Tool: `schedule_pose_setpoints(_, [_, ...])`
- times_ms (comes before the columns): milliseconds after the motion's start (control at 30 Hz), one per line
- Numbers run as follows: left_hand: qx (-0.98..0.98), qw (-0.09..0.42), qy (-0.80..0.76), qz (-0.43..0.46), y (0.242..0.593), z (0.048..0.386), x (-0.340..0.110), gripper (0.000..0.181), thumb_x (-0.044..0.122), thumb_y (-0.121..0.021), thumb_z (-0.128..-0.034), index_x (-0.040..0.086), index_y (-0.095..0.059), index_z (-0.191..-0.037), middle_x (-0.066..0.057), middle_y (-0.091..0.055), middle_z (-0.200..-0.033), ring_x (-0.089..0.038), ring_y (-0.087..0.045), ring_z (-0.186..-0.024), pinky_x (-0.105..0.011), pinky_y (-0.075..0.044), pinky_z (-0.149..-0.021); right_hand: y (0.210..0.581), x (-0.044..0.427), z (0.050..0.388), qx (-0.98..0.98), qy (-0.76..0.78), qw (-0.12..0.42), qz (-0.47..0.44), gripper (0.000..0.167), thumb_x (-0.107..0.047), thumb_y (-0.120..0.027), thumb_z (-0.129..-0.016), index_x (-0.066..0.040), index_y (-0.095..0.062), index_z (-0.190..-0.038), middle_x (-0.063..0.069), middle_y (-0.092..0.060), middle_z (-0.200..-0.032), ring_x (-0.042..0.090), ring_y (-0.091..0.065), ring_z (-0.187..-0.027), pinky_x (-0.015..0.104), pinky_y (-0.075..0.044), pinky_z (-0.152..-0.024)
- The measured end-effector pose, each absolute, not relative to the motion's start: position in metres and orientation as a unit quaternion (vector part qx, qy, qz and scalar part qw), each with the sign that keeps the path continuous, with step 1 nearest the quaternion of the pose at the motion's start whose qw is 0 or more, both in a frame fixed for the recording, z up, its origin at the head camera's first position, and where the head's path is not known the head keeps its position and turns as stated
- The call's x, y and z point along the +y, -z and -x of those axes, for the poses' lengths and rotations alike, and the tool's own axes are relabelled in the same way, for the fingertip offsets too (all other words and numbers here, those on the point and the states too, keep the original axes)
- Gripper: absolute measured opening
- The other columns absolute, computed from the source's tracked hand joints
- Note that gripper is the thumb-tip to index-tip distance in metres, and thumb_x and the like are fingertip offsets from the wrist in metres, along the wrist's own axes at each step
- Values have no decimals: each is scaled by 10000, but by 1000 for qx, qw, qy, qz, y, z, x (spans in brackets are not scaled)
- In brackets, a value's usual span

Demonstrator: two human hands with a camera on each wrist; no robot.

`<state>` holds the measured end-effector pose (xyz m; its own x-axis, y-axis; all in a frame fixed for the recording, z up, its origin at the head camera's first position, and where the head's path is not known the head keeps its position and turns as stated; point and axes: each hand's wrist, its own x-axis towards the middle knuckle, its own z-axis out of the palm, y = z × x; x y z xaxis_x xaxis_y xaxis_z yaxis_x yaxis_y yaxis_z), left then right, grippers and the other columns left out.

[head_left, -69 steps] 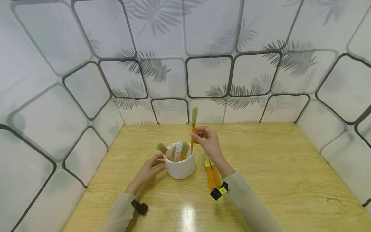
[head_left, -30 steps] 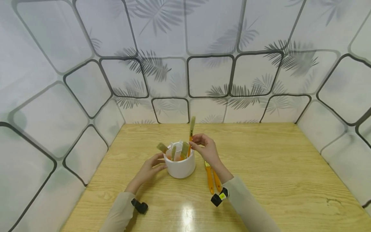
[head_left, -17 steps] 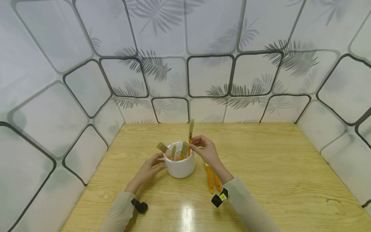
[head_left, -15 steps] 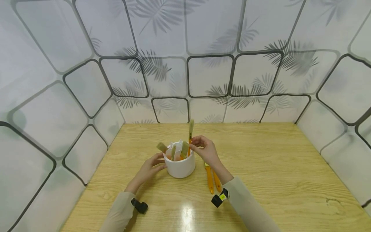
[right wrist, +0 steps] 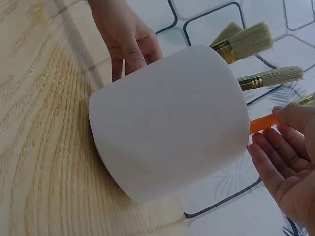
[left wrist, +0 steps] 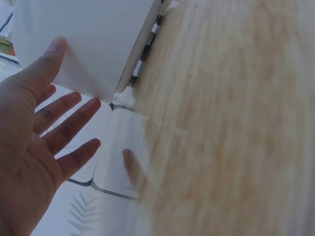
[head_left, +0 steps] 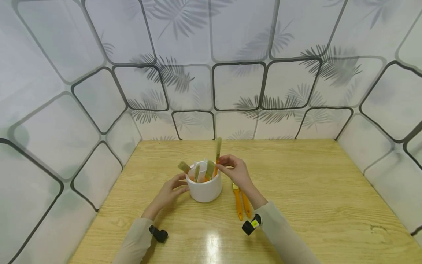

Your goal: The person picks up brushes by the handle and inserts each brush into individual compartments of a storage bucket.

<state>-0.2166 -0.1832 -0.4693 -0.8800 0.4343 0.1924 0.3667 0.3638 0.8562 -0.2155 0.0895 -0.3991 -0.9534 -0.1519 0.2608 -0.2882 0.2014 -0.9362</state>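
Observation:
A white round holder (head_left: pixel 205 191) stands on the table with several bristle brushes in it. My left hand (head_left: pixel 169 192) touches the holder's left side; in the left wrist view the thumb of that hand (left wrist: pixel 42 118) lies on the white wall (left wrist: pixel 98 39), the other fingers extended. At the holder's right rim my right hand (head_left: pixel 235 170) pinches the orange handle of an upright brush (head_left: pixel 218 148), whose lower end is inside. The right wrist view shows that orange handle (right wrist: pixel 263 123) between thumb and fingers of the right hand (right wrist: pixel 290 152), beside the holder (right wrist: pixel 170 123).
Two orange-handled brushes (head_left: pixel 238 203) lie on the wooden table (head_left: pixel 313 194) right of the holder, partly under my right forearm. Patterned cloth walls (head_left: pixel 237 88) stand at the back and both sides.
My right hand has lowered the upright brush into the holder's right side, then shifted slightly right with its top. My left hand has stayed on the holder.

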Motion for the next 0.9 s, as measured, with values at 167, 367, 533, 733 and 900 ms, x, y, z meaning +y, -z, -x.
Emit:
schedule_pose_setpoints(167, [828, 33, -503, -246, 474, 219, -184, 523, 91, -635, -875, 5, -425, -1346, -254, -498, -1299, -422, -548, -1110, -519, -470, -936, 398, 94, 212, -791, -589, 52, -155, 236, -62, -668, -847, 39, -645, -1060, 185, -668, -983, 293, -635, -927, 326, -559, -802])
schedule_pose_setpoints(367, [830, 21, -504, -239, 494, 230, -189, 536, 120, -641, -872, 42, -422, -1356, -240, -502, -1300, -428, -543, -1115, -539, -454, -946, 399, 103, 210, -796, -578, 67, -167, 224, 8, -649, -841, 79, -638, -1053, 241, -663, -973, 366, -627, -952, 461, -516, -885])
schedule_pose_setpoints(533, [830, 17, -504, -237, 500, 234, -192, 549, 230, -663, -856, 117, -448, -1349, -184, -517, -1309, -378, -558, -1120, -526, -459, -948, 403, 111, 210, -788, -588, 78, -163, 215, 19, -629, -852, 98, -632, -1051, 256, -657, -970, 392, -623, -941, 487, -514, -874])
schedule_pose_setpoints(733, [835, 24, -496, -237, 500, 233, -191, 605, 301, -692, -830, 169, -439, -1363, -144, -500, -1341, -365, -540, -1152, -525, -465, -941, 407, 118, 211, -779, -598, 98, -159, 179, 32, -627, -849, 86, -645, -1018, 259, -658, -939, 396, -622, -905, 487, -514, -870])
schedule_pose_setpoints(900, [837, 29, -489, -242, 492, 229, -186, 629, 255, -705, -822, 148, -418, -1372, -148, -465, -1375, -383, -504, -1183, -534, -431, -978, 412, 122, 213, -776, -604, 101, -151, 173, 28, -633, -846, 81, -648, -1010, 249, -658, -928, 374, -623, -895, 478, -516, -868])
